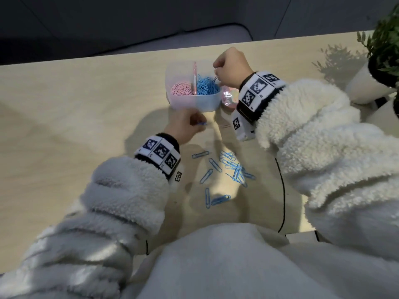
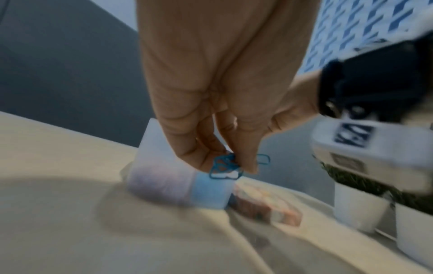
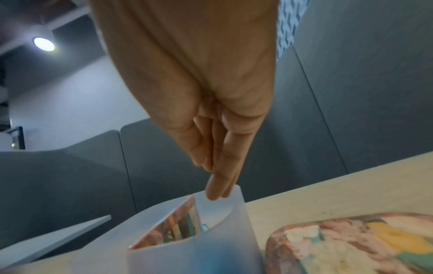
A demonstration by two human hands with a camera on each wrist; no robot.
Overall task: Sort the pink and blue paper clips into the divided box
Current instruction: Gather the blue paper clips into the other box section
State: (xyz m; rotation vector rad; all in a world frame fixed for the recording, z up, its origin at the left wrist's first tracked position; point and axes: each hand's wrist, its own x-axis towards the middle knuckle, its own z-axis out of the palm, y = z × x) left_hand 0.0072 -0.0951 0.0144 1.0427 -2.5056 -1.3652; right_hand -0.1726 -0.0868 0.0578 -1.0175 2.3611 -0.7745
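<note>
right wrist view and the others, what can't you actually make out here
- Right hand in the right wrist view: its fingers sit closed over the box rim, hiding any clip; the head view shows only a thin blurred sliver.
- Blue clips pinched by the left hand: motion blur hides how many.
- Patterned lid: the right wrist covers most of it in the head view.
- Loose clips: the overlapping heap cannot be counted.

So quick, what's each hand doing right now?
Left hand: pinching blue paper clips.
Right hand: over the divided box, pinching a clip.

No legible text anywhere
</note>
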